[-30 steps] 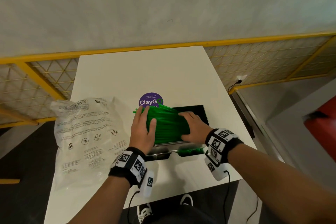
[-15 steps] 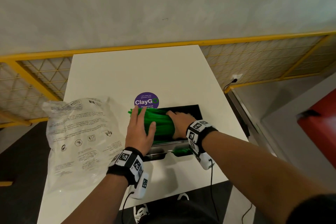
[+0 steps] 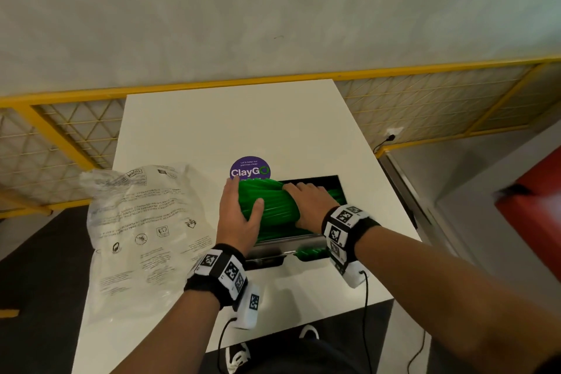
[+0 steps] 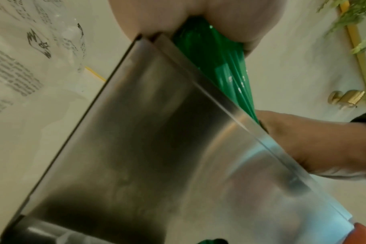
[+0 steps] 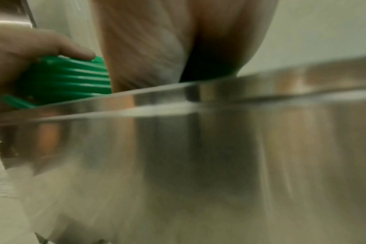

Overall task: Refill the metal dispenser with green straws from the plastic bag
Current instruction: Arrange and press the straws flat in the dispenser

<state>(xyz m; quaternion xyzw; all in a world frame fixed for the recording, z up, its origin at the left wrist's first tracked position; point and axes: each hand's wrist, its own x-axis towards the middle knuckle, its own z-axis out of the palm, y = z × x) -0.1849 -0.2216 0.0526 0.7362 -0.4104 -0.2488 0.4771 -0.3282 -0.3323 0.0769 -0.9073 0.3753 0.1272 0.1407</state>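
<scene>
A thick bundle of green straws (image 3: 274, 209) lies in the open top of the metal dispenser (image 3: 285, 242) set in the white table (image 3: 230, 121). My left hand (image 3: 238, 215) holds the bundle's left end, fingers along its side and thumb across the top. My right hand (image 3: 306, 202) lies flat on the straws, fingers pointing left. The left wrist view shows the straws (image 4: 219, 57) above the dispenser's steel wall (image 4: 157, 148). The right wrist view shows the straws (image 5: 67, 77) under my left thumb (image 5: 73, 49). The clear plastic bag (image 3: 142, 222) lies to the left.
A purple round sticker (image 3: 249, 168) sits just behind the dispenser. More green straws (image 3: 312, 252) show in the dispenser's front slot. A yellow mesh railing (image 3: 76, 130) runs behind the table. A red object (image 3: 534, 191) stands at the right.
My right hand has slid left along the bundle from its right end toward the middle. The left hand has stayed at the bundle's left end.
</scene>
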